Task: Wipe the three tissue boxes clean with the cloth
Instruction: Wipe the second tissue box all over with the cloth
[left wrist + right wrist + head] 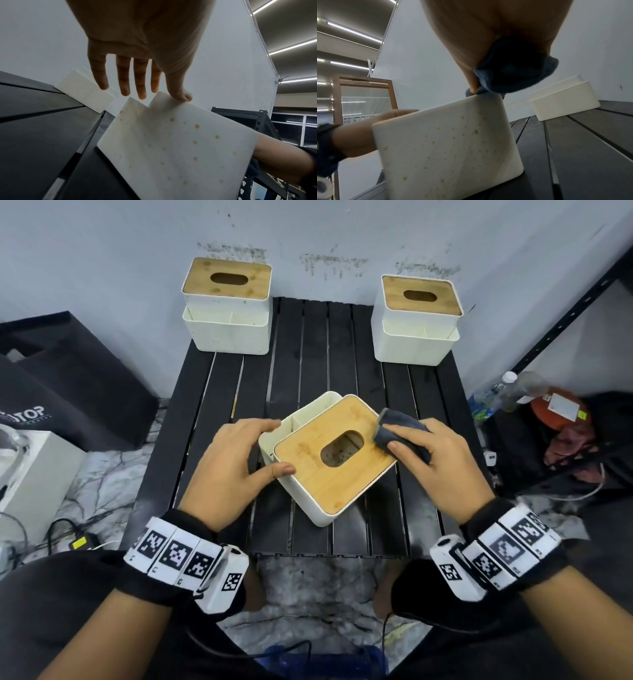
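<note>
At the near middle of the black slatted table, one tissue box sits turned at an angle, its wooden lid facing up and its long axis running from the near-left corner out to the far-right. And here's the cloth: a dark grey wad bunched under the right hand, fingers curled round it, pressed onto the lid's far-right corner, right beside the oval slot. The right wrist view backs that up, cloth squeezed against the top edge of the box. Over on the other side, the left hand braces the box, thumb on the near-left corner and fingers reaching along the far-left side by the open side pocket; in the left wrist view those fingers look straight rather than wrapped, so it reads as a steadying press, not a clench. So the unwiped stretch of lid lies from the cloth toward the left hand, along that long diagonal, and I'd judge the right hand is the one placed to sweep it. Watch the white side walls too, they're dotted with yellowish spots. Beyond this box, against the wall, two more boxes wait: one far-left, one far-right, well apart from both hands.
</note>
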